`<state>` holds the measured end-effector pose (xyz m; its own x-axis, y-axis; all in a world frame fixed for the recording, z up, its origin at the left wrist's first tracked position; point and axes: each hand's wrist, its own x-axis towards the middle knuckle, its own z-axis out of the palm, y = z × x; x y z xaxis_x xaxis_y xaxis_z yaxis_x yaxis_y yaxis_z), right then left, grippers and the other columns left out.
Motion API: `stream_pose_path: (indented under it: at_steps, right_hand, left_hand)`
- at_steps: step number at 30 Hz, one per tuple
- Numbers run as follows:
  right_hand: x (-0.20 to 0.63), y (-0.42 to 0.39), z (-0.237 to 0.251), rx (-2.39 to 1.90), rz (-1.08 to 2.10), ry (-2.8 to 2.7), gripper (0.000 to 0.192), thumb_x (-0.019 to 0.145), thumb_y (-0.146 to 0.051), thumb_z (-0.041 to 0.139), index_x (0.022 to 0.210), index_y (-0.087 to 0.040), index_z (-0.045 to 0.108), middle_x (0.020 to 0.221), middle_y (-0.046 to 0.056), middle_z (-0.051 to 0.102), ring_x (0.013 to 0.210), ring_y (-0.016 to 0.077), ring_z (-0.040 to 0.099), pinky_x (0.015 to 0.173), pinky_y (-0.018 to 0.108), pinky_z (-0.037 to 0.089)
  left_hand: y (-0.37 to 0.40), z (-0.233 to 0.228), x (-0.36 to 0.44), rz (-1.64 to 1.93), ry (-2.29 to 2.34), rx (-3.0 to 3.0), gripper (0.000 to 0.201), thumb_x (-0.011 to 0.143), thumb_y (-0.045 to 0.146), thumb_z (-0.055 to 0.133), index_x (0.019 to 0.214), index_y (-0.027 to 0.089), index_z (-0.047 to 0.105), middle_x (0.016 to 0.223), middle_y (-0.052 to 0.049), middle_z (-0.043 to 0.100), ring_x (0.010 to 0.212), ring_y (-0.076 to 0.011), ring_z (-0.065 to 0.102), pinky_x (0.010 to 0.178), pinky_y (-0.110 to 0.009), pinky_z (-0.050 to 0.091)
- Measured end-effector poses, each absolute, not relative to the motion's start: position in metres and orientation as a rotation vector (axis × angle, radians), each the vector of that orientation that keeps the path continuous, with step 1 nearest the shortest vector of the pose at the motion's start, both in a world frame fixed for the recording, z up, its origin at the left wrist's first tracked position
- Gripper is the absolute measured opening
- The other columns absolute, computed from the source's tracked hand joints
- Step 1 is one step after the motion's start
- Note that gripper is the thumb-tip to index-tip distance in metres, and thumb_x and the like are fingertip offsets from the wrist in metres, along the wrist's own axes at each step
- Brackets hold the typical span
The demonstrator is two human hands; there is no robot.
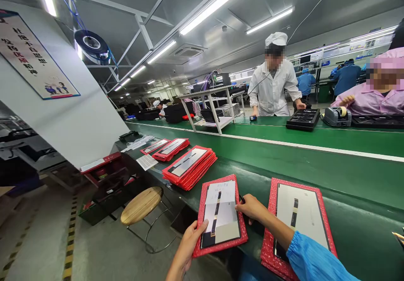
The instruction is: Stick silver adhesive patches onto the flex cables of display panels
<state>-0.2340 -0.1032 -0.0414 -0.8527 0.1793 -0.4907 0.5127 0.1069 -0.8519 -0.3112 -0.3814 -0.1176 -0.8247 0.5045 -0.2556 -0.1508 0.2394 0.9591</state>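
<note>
Red-edged panel [221,218] between both hands

The right hand [251,208] is bare, and its forearm ends in a bright blue sleeve [311,258] gathered at an elastic cuff. The left hand [189,241] and wrist are bare, with no sleeve showing.

Both hands [189,243] on red-wrapped panel [220,216]

Place: factory assembly line | green conveyor belt [315,155] running past workers in caps and coats [273,83] | red trays [189,167] stacking | strip lights [217,3] glowing overhead
</note>
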Motion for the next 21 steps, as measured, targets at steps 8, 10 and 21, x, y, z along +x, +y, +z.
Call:
stream_pose_path:
  at_steps: [8, 10, 21]
  right_hand:
    - [-0.22, -0.116, -0.037, 0.61, -1.853, 1.988, 0.044, 0.084, -0.059, 0.07, 0.082, -0.017, 0.058, 0.048, -0.014, 0.043, 0.032, 0.0021, 0.04, 0.032, 0.015, 0.044]
    - [-0.224, -0.123, -0.039, 0.606, -1.95, 1.937, 0.04, 0.092, -0.057, 0.062, 0.09, -0.018, 0.059, 0.051, -0.015, 0.041, 0.034, 0.0008, 0.035, 0.036, 0.016, 0.047]
    - [-0.233, -0.133, -0.042, 0.519, -2.048, 1.83, 0.019, 0.103, -0.029, 0.057, 0.116, -0.016, 0.062, 0.086, -0.002, 0.069, 0.058, 0.0066, 0.065, 0.051, 0.02, 0.056]
  left_hand:
    - [-0.399, -0.102, -0.291, 1.75, 1.899, 0.127, 0.038, 0.066, 0.063, 0.063, 0.102, 0.053, 0.069, 0.114, 0.001, 0.076, 0.133, -0.0345, 0.053, 0.092, -0.046, 0.05]
    - [-0.401, -0.098, -0.286, 1.77, 1.882, 0.123, 0.037, 0.065, 0.062, 0.064, 0.101, 0.053, 0.069, 0.115, 0.0, 0.076, 0.136, -0.0359, 0.049, 0.09, -0.048, 0.05]
    - [-0.41, -0.108, -0.278, 1.764, 1.822, 0.031, 0.063, 0.052, 0.063, 0.067, 0.114, 0.064, 0.056, 0.115, 0.003, 0.075, 0.14, -0.0392, 0.041, 0.088, -0.056, 0.05]
